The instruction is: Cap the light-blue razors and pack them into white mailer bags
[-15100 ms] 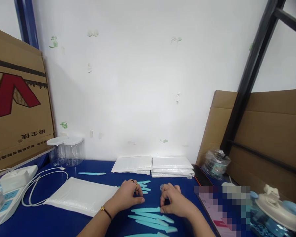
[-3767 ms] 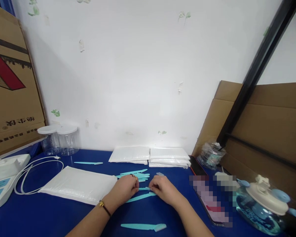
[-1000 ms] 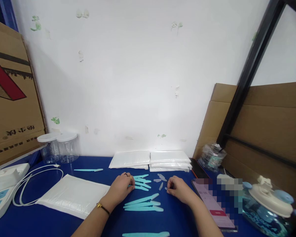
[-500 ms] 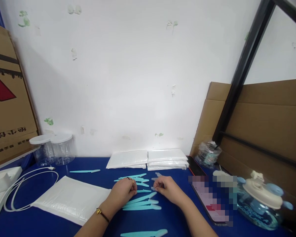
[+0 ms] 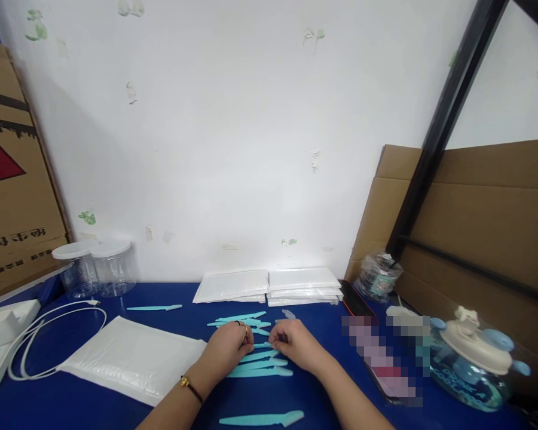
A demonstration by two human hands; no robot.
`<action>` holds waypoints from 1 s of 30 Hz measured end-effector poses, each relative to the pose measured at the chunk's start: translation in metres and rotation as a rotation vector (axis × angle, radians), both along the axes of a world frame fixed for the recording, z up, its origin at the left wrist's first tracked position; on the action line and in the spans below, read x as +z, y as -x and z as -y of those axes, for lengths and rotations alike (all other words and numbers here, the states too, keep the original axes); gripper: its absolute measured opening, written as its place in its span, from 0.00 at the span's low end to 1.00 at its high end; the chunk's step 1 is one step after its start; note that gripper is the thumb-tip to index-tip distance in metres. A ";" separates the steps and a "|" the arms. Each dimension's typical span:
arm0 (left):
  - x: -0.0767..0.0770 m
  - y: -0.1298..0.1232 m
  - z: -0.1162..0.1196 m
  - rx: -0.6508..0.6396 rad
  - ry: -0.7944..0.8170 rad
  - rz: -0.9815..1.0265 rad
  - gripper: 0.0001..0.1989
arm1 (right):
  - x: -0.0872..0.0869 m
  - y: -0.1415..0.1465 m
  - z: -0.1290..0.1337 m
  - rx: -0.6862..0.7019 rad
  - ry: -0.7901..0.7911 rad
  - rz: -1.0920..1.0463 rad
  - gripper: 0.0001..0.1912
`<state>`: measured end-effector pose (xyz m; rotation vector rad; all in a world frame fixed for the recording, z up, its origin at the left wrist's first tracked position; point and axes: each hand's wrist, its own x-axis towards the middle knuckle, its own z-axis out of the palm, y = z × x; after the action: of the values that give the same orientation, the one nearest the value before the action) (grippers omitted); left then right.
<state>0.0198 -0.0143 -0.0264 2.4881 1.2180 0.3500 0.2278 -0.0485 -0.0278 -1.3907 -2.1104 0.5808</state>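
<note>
My left hand (image 5: pixel 233 341) pinches a turquoise eyebrow razor (image 5: pixel 262 345) by its handle, just above the blue table. The razor's blade end points right, to the fingertips of my right hand (image 5: pixel 293 343). These are closed in a pinch at that end, on a small clear cap that is mostly hidden. Behind my hands lie several more turquoise razors (image 5: pixel 242 316) and some loose clear caps (image 5: pixel 289 314). In front of my fingers is another group of razors (image 5: pixel 260 371). One razor (image 5: pixel 260 419) lies alone near the front edge, and another (image 5: pixel 154 308) at the back left.
A white padded mailer (image 5: pixel 132 358) lies left of my left arm. Stacked white mailers (image 5: pixel 305 286) stand along the wall. A white cable (image 5: pixel 15 358) and clear jars (image 5: pixel 114 272) are at left. A phone (image 5: pixel 381 364) and a water bottle (image 5: pixel 473 364) are at right.
My right hand has moved a little left from the loose caps, and its fingertips have met the blade end of the razor in my left hand. The left hand shifted slightly right.
</note>
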 end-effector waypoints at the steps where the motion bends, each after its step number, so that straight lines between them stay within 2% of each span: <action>1: 0.000 0.000 0.000 0.000 0.018 0.000 0.04 | 0.001 -0.002 0.000 0.003 0.007 -0.003 0.08; 4: 0.003 0.005 -0.002 0.044 0.032 0.041 0.06 | 0.006 -0.019 -0.001 -0.039 -0.021 -0.061 0.08; 8: 0.009 0.018 -0.009 0.131 -0.085 0.083 0.08 | 0.009 -0.053 -0.002 -0.158 -0.082 -0.093 0.10; 11: 0.010 0.023 -0.013 0.131 -0.110 0.029 0.08 | 0.006 -0.064 -0.003 -0.125 -0.042 -0.024 0.11; 14: 0.008 0.021 -0.014 0.119 -0.121 -0.019 0.06 | 0.000 -0.062 -0.006 -0.080 -0.007 0.026 0.12; 17: 0.005 0.018 -0.014 0.133 -0.096 -0.043 0.04 | -0.005 -0.057 -0.009 -0.090 0.002 0.045 0.08; 24: 0.002 0.017 -0.013 0.161 0.011 0.017 0.04 | -0.013 -0.050 -0.012 -0.077 0.119 -0.119 0.06; 30: 0.003 0.014 -0.012 0.123 0.020 0.012 0.05 | -0.018 -0.039 -0.015 -0.116 0.012 -0.146 0.07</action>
<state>0.0060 -0.0021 -0.0231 2.3969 1.3661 0.3807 0.2665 -0.0331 -0.0463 -1.4222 -1.9015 0.6291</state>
